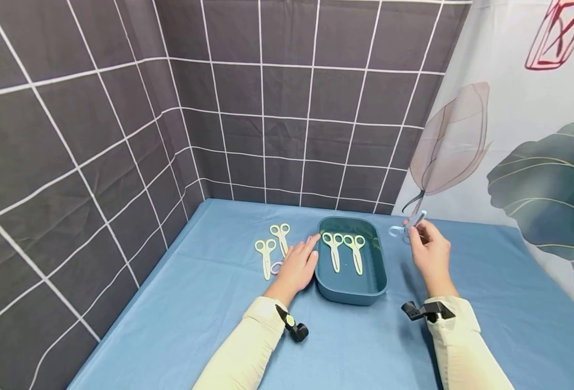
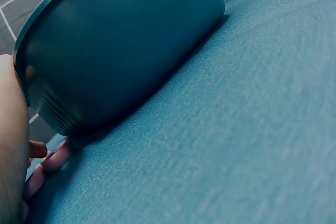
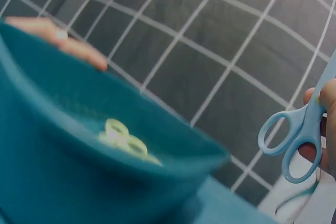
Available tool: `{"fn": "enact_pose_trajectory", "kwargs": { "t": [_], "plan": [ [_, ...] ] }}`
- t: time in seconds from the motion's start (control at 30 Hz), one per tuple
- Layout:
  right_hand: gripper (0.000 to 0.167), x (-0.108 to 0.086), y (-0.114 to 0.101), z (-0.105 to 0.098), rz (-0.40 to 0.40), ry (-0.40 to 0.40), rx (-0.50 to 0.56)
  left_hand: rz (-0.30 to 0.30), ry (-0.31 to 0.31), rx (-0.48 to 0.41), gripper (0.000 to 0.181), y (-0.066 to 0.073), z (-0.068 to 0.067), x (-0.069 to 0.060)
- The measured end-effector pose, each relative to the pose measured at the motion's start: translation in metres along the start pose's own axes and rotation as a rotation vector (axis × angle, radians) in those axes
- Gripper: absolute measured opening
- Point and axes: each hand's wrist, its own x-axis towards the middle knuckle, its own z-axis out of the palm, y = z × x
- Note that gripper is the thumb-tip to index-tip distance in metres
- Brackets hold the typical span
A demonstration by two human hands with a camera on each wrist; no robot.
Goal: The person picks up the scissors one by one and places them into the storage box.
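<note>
Yellow-green scissors (image 1: pixel 335 257), two pairs of them, lie side by side inside the box (image 1: pixel 350 298), so your work looks part done. Your right hand (image 1: pixel 432 254) pinches the blue scissors (image 3: pixel 311 121) in the air to the right of the box; that pair is not in yet. Left of the box lie two more yellow-green pairs (image 1: pixel 266 257), along with pink scissors (image 1: pixel 271 268) mostly hidden by your left hand (image 1: pixel 297 266); by the look of it, these are what is left for you. Your left fingers are extended against the box's left rim; I cannot tell whether they also touch the pink scissors.

Under the box you have a blue cloth (image 1: pixel 194 314), lightly creased. Behind the box and off to its left hangs a dark grey wall covering (image 1: pixel 287 89) with white grid lines; behind it to the right, a white curtain (image 1: pixel 511 108) printed with leaves.
</note>
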Motion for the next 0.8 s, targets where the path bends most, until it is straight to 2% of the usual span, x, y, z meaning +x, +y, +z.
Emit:
{"fn": "enact_pose_trajectory", "kwargs": {
  "t": [0.2,0.37,0.53,0.63,0.8],
  "plan": [
    [0.019,0.001,-0.026,0.007,0.025,-0.013,0.097,-0.008,-0.003,0.004,0.051,0.001,0.0,0.0],
    [0.019,0.002,-0.047,0.013,0.081,-0.092,0.212,-0.005,0.001,0.001,0.051,0.0,-0.001,0.001],
    [0.02,-0.001,-0.063,0.024,0.108,-0.193,0.277,-0.004,0.008,0.0,0.051,0.0,-0.004,0.001],
    [0.022,-0.008,-0.068,0.032,0.127,-0.278,0.264,-0.006,0.006,0.001,0.05,0.001,-0.004,0.0],
    [0.027,-0.019,-0.069,0.044,0.173,-0.387,0.177,-0.001,0.011,-0.002,0.05,0.001,-0.001,-0.001]
  ]
}}
